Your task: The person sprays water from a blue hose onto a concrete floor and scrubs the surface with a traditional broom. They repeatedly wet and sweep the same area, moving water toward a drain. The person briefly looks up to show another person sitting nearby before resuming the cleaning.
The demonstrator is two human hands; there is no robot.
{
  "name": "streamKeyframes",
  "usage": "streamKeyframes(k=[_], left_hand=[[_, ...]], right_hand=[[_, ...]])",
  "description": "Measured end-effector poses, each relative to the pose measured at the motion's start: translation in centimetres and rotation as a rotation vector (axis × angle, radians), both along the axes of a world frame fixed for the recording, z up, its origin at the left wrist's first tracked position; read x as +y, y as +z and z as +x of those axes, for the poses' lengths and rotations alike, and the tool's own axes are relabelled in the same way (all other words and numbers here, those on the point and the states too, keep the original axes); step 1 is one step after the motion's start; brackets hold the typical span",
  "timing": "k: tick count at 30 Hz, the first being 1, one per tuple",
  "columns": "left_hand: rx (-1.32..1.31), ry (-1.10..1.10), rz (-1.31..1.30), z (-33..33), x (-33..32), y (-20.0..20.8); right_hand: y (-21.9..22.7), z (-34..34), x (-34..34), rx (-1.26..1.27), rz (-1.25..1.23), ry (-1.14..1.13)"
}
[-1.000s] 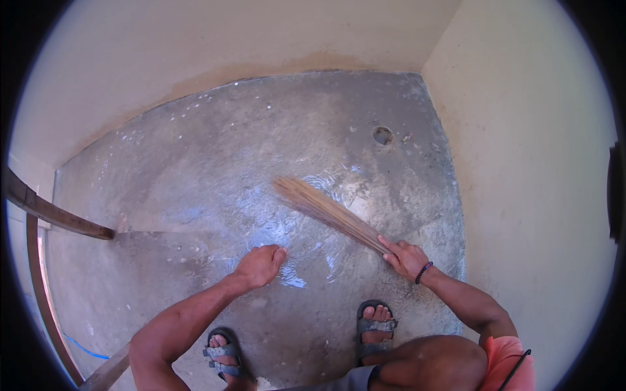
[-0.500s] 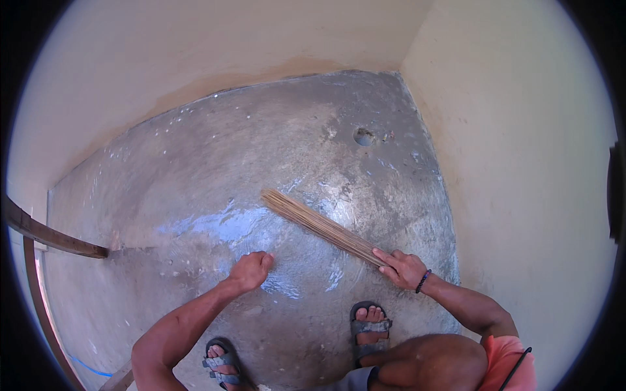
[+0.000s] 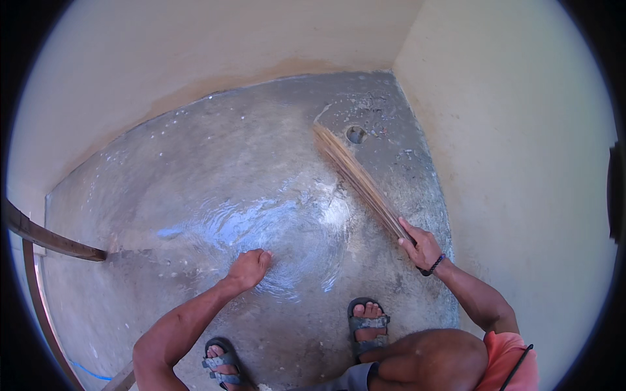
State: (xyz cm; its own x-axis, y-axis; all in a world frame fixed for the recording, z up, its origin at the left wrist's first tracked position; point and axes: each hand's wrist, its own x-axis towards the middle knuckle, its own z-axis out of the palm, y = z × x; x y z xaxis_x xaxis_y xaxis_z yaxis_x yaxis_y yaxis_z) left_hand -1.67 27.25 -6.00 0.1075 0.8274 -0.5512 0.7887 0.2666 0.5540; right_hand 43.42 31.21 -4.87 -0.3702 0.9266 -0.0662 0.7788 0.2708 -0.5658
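Note:
My right hand [image 3: 422,247] grips the lower end of a stick broom [image 3: 365,179], a tan bundle of thin ribs. From there the broom slants up and to the left, its tips resting on the wet floor beside a round drain hole [image 3: 356,134]. A dark beaded bracelet [image 3: 433,265] circles my right wrist. My left hand [image 3: 250,268] is closed in a fist over the wet concrete floor [image 3: 215,169], apart from the broom. Whether anything is inside that fist cannot be seen. Water shines in ripples across the middle of the floor.
Beige walls [image 3: 515,163] meet in a corner beyond the drain, with a damp stain along the far wall's foot. Small debris [image 3: 375,107] lies around the hole. At the left, a wooden beam [image 3: 59,241] juts in above a blue cord [image 3: 91,371]. My sandalled feet [image 3: 368,319] stand below.
The broom's tips have swung right and away from me, from mid-floor to the drain's edge. My right hand has shifted right and slightly forward; my left fist has hardly moved.

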Motion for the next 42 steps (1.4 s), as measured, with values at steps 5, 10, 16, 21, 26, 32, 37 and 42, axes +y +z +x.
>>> streamKeyframes(k=[5,10,16,21,26,32,37,42], left_hand=[[-0.016,0.143,0.048,-0.6,1.2,0.2],[-0.077,0.268,0.059,-2.6,1.0,-0.7],[-0.382,0.398,-0.094,2.1,-6.0,-0.7],[-0.518,0.652,-0.124,4.4,-11.3,-0.3],[-0.636,0.827,-0.184,2.7,-9.4,3.8],[-0.386,0.623,0.220,-0.2,-6.3,2.0],[-0.489,0.765,0.218,-1.5,-6.1,2.1],[-0.502,0.695,0.202,-2.6,-5.8,0.5]], right_hand=[[-0.8,-0.3,-3.0,-0.156,-0.127,0.090],[-1.7,0.2,-0.9,0.064,-0.085,-0.163],[0.9,-6.3,-1.8,0.244,-0.126,0.039],[0.1,-15.8,-2.0,0.247,-0.206,0.513],[-1.8,-23.4,1.0,-0.165,-0.172,0.815],[-5.5,-22.5,10.4,0.027,-0.224,0.213],[-7.7,-17.7,13.6,0.205,-0.004,-0.263],[-6.3,-22.6,10.3,0.417,-0.024,-0.199]])
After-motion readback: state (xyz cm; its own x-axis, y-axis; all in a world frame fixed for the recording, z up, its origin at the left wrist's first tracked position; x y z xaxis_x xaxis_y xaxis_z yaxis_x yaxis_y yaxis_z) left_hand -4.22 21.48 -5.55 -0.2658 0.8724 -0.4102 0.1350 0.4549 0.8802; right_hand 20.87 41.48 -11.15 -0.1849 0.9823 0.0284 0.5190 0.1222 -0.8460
